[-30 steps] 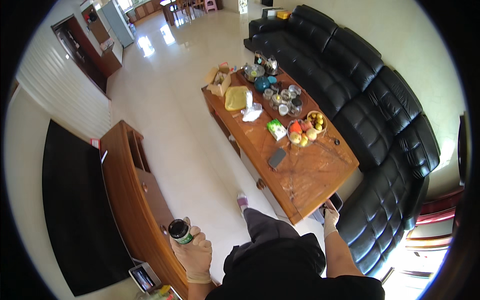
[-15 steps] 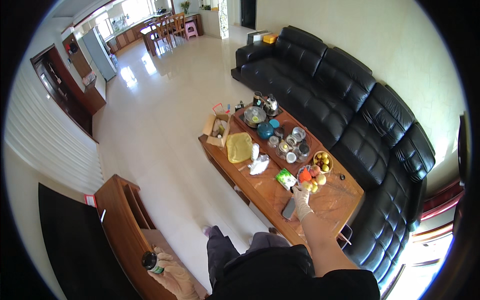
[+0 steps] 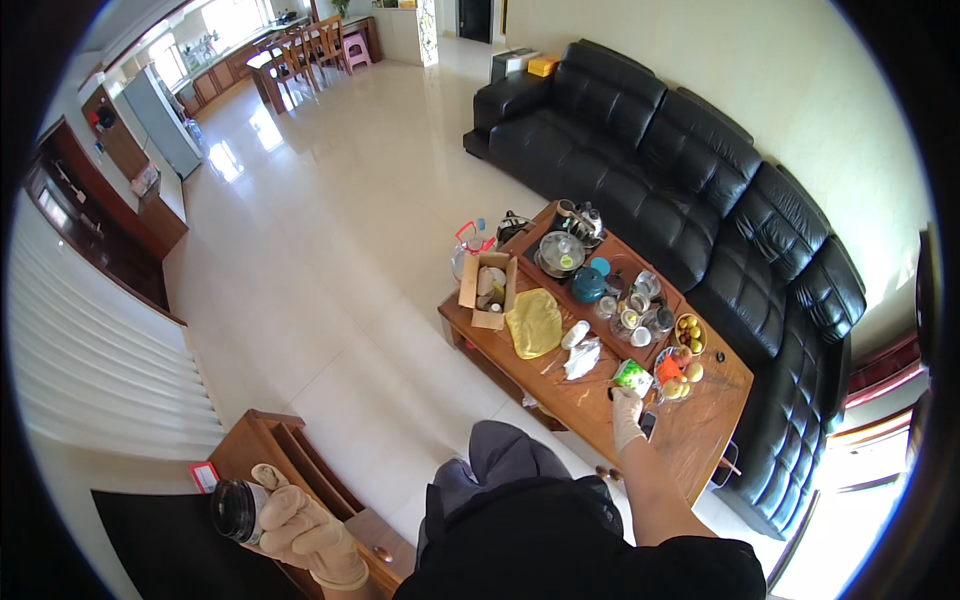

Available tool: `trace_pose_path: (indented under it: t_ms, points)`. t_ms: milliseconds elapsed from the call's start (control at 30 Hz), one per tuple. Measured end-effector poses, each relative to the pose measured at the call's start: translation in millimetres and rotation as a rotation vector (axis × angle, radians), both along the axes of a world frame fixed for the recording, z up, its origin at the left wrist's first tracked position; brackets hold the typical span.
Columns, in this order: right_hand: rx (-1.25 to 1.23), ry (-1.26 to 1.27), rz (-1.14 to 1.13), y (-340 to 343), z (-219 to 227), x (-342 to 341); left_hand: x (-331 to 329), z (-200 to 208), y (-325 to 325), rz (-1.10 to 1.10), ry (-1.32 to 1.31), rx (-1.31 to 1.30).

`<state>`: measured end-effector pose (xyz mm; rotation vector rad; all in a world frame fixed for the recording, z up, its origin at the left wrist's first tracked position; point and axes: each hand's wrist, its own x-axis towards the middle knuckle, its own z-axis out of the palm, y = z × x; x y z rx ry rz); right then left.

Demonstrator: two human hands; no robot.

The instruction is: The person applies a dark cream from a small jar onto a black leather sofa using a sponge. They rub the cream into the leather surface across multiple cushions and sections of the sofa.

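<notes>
Jar [image 3: 238, 511] is clasped in the left hand [image 3: 306, 535], dark end pointing left, well apart from the right hand [image 3: 627, 410], which is held over the worktop [image 3: 712, 420] beside a green packet [image 3: 633, 376]; its grip cannot be told.

A black sofa [image 3: 620, 170] is curving along the pale wall [image 3: 760, 70]. A far window [image 3: 232, 18] is glowing, and the glossy floor [image 3: 300, 260] is reflecting light near wooden chairs [image 3: 327, 40].

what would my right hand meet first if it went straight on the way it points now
Most likely the green-and-white packet, just ahead of your right hand; depth is unclear, so the two may be touching.
</notes>
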<state>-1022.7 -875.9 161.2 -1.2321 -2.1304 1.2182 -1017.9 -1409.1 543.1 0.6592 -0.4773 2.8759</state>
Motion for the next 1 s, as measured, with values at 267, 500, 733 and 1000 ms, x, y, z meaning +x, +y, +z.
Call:
trace_pose_path:
  t_ms: [267, 500, 733, 1000]
  points:
    - [0.113, -0.289, -0.25, -10, -38, -25, -205, 52, -22, -0.426, 0.346, 0.004]
    - [-0.042, -0.187, -0.353, -47, -37, -178, -410, 98, -17, -0.544, 0.75, -0.092]
    - [-0.135, 0.094, -0.126, -93, 28, -445, -501, 163, -45, -0.634, 0.127, -0.174]
    - [-0.157, 0.295, -0.197, -125, 69, -570, -681, 150, -30, -0.841, 0.011, -0.013]
